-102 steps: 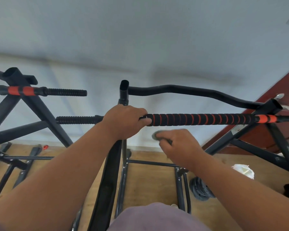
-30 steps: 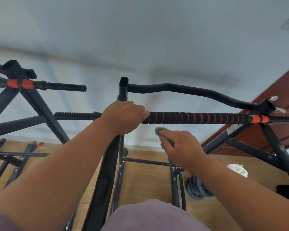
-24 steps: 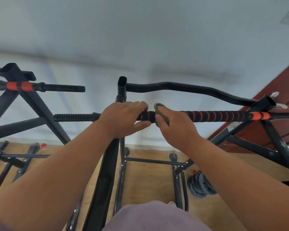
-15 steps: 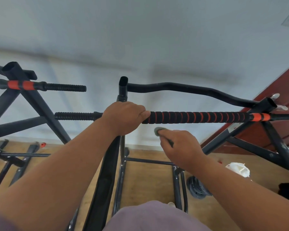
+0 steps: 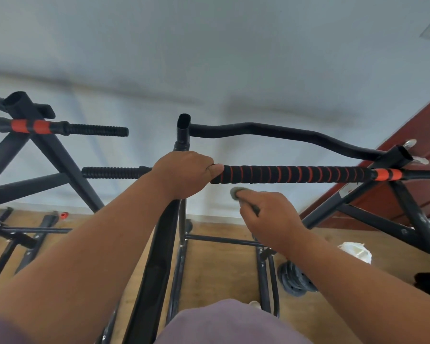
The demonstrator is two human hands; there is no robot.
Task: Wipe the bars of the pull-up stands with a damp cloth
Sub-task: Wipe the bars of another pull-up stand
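- The left hand (image 5: 184, 173) sits at the centre of the frame, its fingers curled over the top of the padded bar (image 5: 291, 174); this grip wraps the bar where the foam begins, beside the stand's upright post (image 5: 183, 130).
- The padded bar runs level across the middle of the frame, black foam ringed with orange stripes, ending at right in a solid orange band by the frame joint (image 5: 400, 155).
- The right hand (image 5: 271, 217) hangs just below the bar, right of centre and clear of it; its grip pinches a small grey cloth (image 5: 235, 192), fingers curled around it, with only a rounded fold of cloth showing at the fingertips.
- Cloth and bar are near each other but apart.
- Above the padded bar a bare black bar (image 5: 283, 134) with a wavy bend spans from the upright post toward the right.
- At the left of the frame stands a second pull-up stand (image 5: 47, 145), with its own bar (image 5: 67, 127) carrying two orange bands and a ribbed black end.
- Lower right on the wooden floor (image 5: 221, 269) lie a stack of dark weight plates (image 5: 296, 276) and a crumpled white item (image 5: 355, 252).
- A red-brown door (image 5: 407, 184) fills the right edge.
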